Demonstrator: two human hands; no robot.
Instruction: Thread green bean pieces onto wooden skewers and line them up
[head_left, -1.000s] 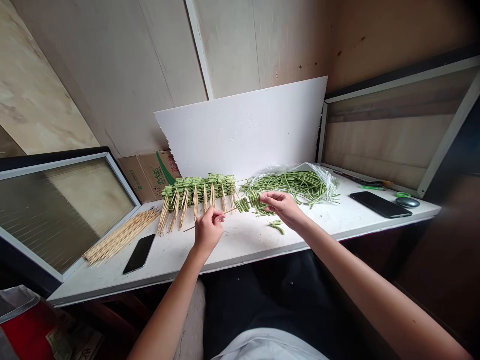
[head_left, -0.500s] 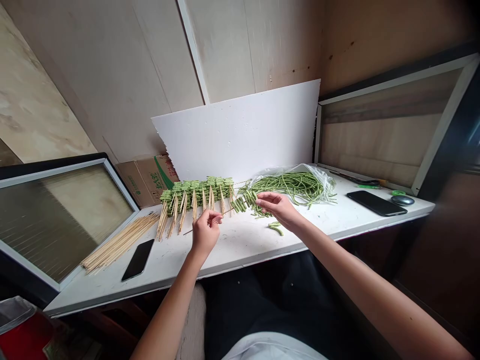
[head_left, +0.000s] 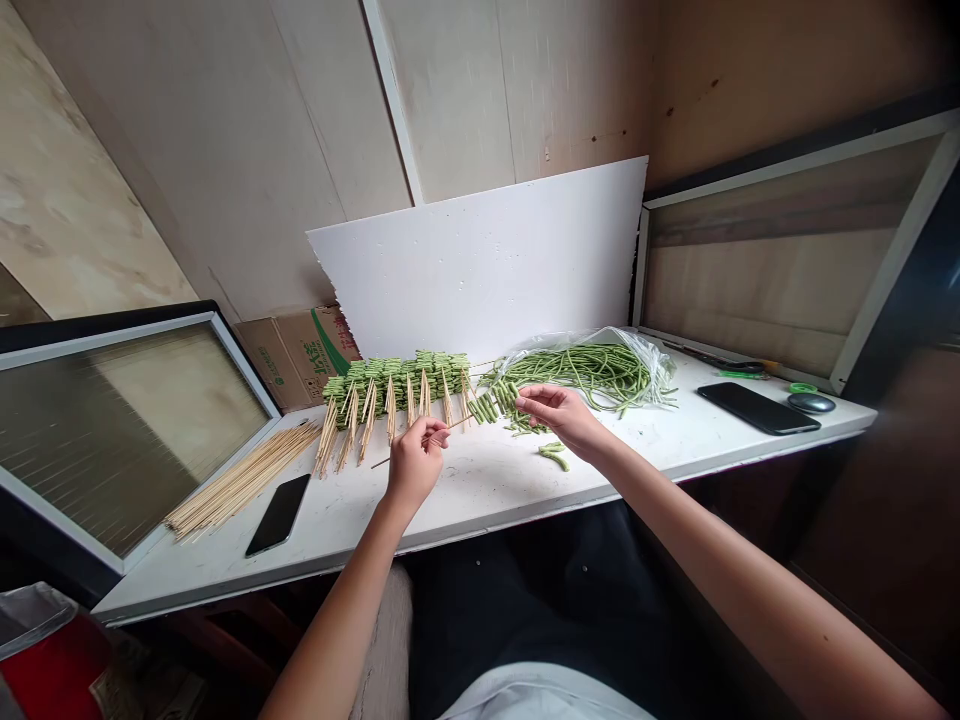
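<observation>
My left hand is closed around a thin bamboo skewer, whose bare end sticks out to the left below the hand. Several short pieces of green bean are threaded side by side on its far part. At that end, my right hand pinches with thumb and fingertips against the last bean piece; the skewer's tip is hidden there. Just behind are stacked finished bean skewers, their sticks pointing toward me. A few loose cut beans lie below my right hand.
Long green beans spill from a clear plastic bag at the back. Bare skewers lie at left beside a phone. Another phone, a rounded dark object and scissors are at right. A white foam board stands behind.
The view has shifted slightly. Both hands keep nearly the same place, with the skewer and its bean pieces still held between them.
</observation>
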